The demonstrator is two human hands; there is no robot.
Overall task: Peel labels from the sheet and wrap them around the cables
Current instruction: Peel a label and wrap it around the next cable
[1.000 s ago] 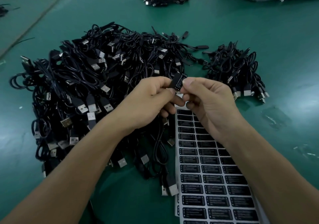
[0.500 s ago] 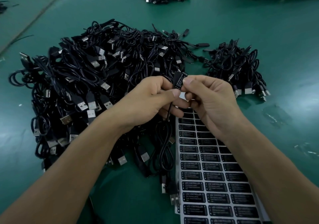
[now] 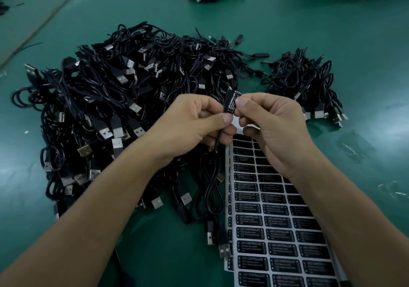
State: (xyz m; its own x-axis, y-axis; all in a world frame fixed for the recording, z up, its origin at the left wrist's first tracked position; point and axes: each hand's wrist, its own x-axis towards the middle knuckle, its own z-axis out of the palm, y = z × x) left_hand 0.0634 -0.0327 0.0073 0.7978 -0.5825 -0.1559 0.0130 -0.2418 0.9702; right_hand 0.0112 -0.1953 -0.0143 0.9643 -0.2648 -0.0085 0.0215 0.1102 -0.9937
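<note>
— Green bench (image 3: pixel 309 32) beneath it all; what differs from half a second back?
— Little. The label (image 3: pixel 230 103) now stands clearer of the thumbs, print showing.
— Which way does it run?
— Long axis nearly upright, top tipped slightly right, above the sheet's (image 3: pixel 276 231) far end.
— And the hands?
— Left hand (image 3: pixel 194 123) pinches the cable (image 3: pixel 210 176), which hangs in a loop; right hand (image 3: pixel 272 127) pinches the label's right edge. Thumbs are close together.

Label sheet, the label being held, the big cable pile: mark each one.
Label sheet (image 3: pixel 274 238): head view, middle of its printed rows.
Held label (image 3: pixel 230 103): head view, its printed face.
Big cable pile (image 3: pixel 124 101): head view, centre of the heap.
</note>
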